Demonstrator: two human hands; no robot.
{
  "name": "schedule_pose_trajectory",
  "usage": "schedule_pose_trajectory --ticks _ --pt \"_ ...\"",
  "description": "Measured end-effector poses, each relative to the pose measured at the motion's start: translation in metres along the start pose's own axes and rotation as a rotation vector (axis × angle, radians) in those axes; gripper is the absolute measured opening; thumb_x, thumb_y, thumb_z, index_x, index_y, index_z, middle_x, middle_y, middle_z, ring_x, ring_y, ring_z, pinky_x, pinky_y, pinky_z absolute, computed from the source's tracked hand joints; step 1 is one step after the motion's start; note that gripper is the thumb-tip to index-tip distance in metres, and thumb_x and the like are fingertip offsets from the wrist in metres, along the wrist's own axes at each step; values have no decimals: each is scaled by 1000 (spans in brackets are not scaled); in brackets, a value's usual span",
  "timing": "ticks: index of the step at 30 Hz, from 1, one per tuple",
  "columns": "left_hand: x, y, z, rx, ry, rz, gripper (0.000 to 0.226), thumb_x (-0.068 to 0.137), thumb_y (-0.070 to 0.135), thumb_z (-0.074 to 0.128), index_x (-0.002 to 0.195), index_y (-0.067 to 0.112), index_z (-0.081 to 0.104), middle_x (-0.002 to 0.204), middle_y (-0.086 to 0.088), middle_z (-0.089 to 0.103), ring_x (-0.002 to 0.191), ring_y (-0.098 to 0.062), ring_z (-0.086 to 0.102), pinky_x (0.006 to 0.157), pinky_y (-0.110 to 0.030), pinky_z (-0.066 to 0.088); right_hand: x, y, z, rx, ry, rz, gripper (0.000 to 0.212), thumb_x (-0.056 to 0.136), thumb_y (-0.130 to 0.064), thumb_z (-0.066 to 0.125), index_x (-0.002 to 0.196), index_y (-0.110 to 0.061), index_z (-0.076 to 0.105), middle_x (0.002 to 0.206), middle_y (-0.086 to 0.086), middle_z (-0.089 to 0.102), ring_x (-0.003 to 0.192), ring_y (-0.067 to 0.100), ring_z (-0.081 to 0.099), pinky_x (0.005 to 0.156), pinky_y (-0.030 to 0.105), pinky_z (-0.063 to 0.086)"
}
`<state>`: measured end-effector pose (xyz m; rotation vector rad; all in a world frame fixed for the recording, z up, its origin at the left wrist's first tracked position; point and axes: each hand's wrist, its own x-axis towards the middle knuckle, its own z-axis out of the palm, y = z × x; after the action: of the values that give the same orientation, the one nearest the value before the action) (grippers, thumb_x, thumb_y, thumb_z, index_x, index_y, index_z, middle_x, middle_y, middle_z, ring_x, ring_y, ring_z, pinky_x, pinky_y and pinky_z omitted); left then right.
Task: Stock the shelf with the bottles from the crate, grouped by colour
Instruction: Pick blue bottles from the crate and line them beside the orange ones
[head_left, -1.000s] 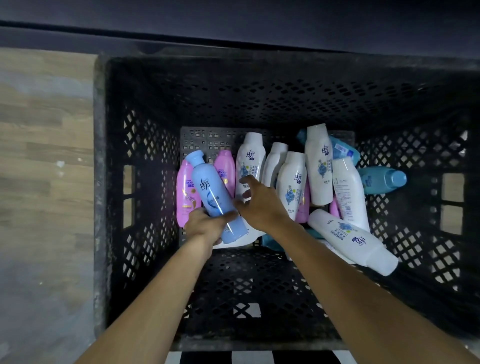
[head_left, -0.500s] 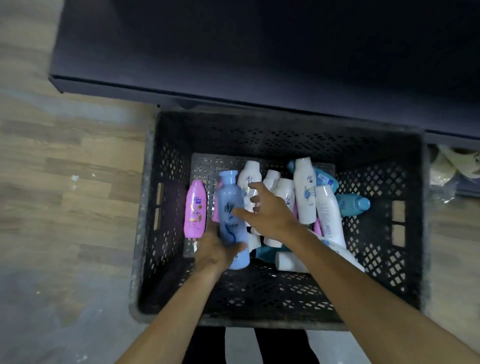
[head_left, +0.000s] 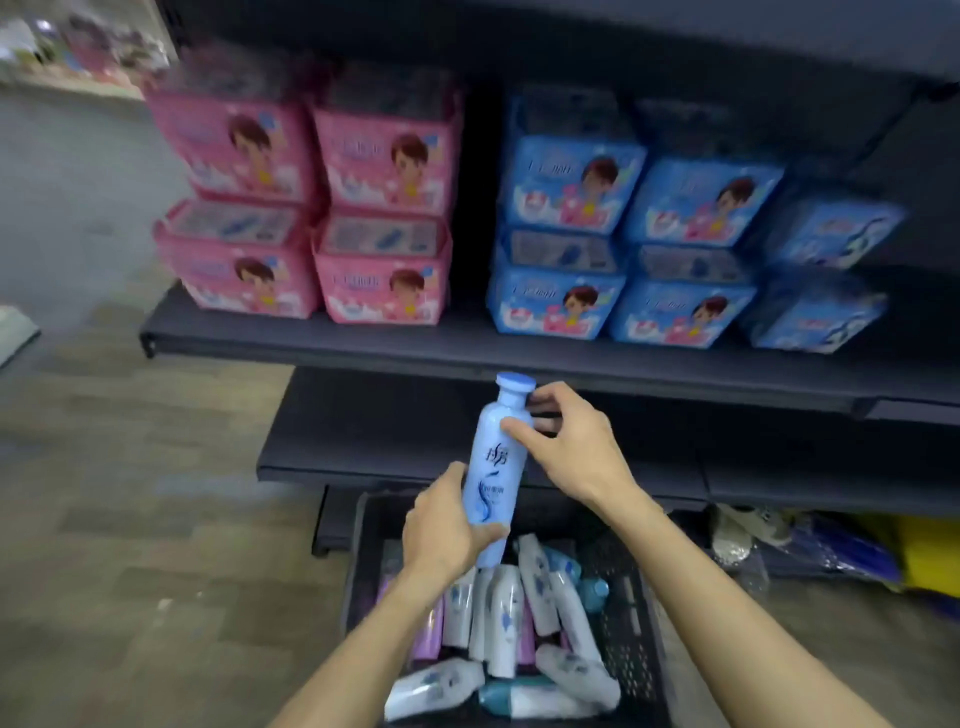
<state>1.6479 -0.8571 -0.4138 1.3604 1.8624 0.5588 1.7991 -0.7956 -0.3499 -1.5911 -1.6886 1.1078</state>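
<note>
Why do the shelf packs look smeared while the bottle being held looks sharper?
Head view: motion blur softens the pink packs and blue packs; the blue bottle in both hands stays readable; wide-angle lens bows the shelf edge; under-shelf area is dim.

A worn wood-plank floor (head_left: 130, 545) lies left of the dark metal shelving unit (head_left: 467, 353); dim light.
</note>
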Motion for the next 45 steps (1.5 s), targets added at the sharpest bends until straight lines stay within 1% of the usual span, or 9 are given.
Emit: schedule_pose_trajectory --ticks 6,13,16,19,21,26,31,37,45 --pt "-36 41 -46 -56 97 131 47 63 39 85 95 26 52 87 15 65 84 -11 62 70 -32 49 -28 -66 -24 10 63 -112 36 84 -46 74 114 -30 63 109 -18 67 93 -4 66 78 25 60" --pt "-47 109 -114 -64 226 332 45 69 40 83 102 30 54 88 19 63 75 3 56 59 -16 40 -38 -155 -67 -101 173 -331 47 83 -43 76 123 -29 57 117 -13 64 98 1 61 74 12 48" --pt "-52 141 -143 -84 285 402 47 69 40 84 102 29 53 87 22 59 84 -4 58 69 -26 44 -41 -195 -84 -122 243 -410 51 82 -45 76 126 -29 54 117 -12 64 94 -1 58 66 7 46" --pt "-56 165 -169 -86 355 469 51 67 41 85 106 28 55 91 19 61 93 -12 62 77 -34 49 -43 -228 -99 -114 304 -493 49 80 -47 77 120 -30 56 111 -10 67 97 6 64 79 33 57" --pt "-58 179 -186 -75 400 515 52 67 43 84 109 28 57 96 16 64 97 -13 63 76 -34 49 -43 -249 -108 -108 330 -541 48 79 -47 78 118 -30 57 108 -10 68 97 7 66 82 36 58" --pt "-67 216 -229 -63 505 606 51 65 49 82 106 30 58 97 13 68 95 -12 64 79 -39 53 -51 -305 -131 -96 378 -670 47 80 -43 79 119 -26 58 104 -11 67 89 2 66 66 9 50" --pt "-70 253 -267 -53 586 646 48 64 48 82 99 27 57 93 11 67 90 -17 64 78 -41 52 -53 -354 -153 -58 401 -735 46 80 -39 81 117 -24 58 99 -9 71 87 -3 66 64 4 47" --pt "-60 284 -293 -53 634 644 47 65 45 81 95 20 55 90 5 66 88 -22 63 77 -43 53 -39 -390 -166 -59 396 -745 49 82 -40 78 122 -26 55 103 -6 70 92 9 67 75 34 61" --pt "-32 294 -302 -20 641 550 44 70 41 80 91 18 48 90 1 62 88 -26 59 69 -35 45 4 -402 -157 -195 349 -676 60 81 -34 79 128 -24 45 104 5 65 90 22 65 77 40 59"
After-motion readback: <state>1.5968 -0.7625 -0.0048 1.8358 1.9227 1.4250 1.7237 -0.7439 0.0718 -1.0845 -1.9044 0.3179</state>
